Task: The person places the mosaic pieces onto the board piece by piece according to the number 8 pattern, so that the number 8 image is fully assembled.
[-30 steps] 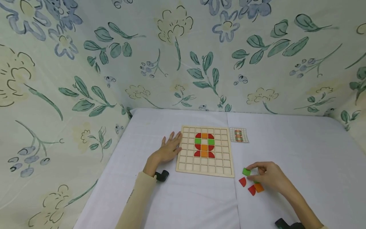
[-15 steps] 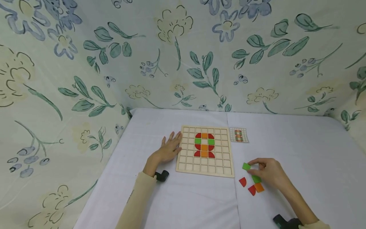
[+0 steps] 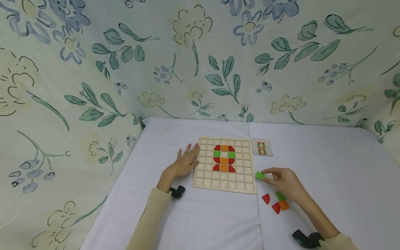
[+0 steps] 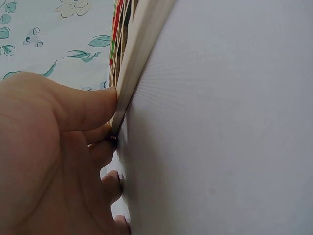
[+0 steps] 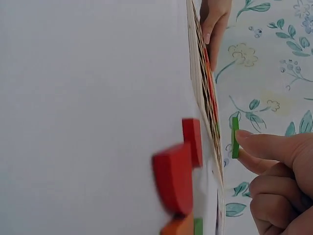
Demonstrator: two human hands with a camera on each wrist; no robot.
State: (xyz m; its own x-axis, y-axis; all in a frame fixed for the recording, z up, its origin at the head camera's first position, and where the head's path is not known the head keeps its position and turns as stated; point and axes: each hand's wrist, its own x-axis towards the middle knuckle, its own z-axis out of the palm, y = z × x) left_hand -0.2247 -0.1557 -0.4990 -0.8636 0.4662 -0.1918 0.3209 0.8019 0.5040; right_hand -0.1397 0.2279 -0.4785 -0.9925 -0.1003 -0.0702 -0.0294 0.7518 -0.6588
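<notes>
My right hand (image 3: 289,182) pinches a green square tile (image 3: 259,175) between thumb and fingertips, just right of the wooden grid board (image 3: 206,182). In the right wrist view the same tile (image 5: 235,137) stands on edge, held clear of the table. My left hand (image 3: 184,163) lies at the board's left edge with its fingers extended. The left wrist view shows its thumb (image 4: 93,105) touching the board's side (image 4: 134,58). Red, orange and green pieces form a figure in the upper middle of the board, around one bare cell.
Right of the board lie two red quarter-round pieces (image 3: 266,199), an orange square (image 3: 284,205) and another green tile (image 3: 280,196). A small pattern card (image 3: 262,147) rests by the board's upper right corner. White cloth (image 3: 328,166) covers the table, and a floral curtain hangs behind.
My right hand has picked the green tile up from beside the loose pieces and carried it up and left towards the board. The left hand has stayed in place.
</notes>
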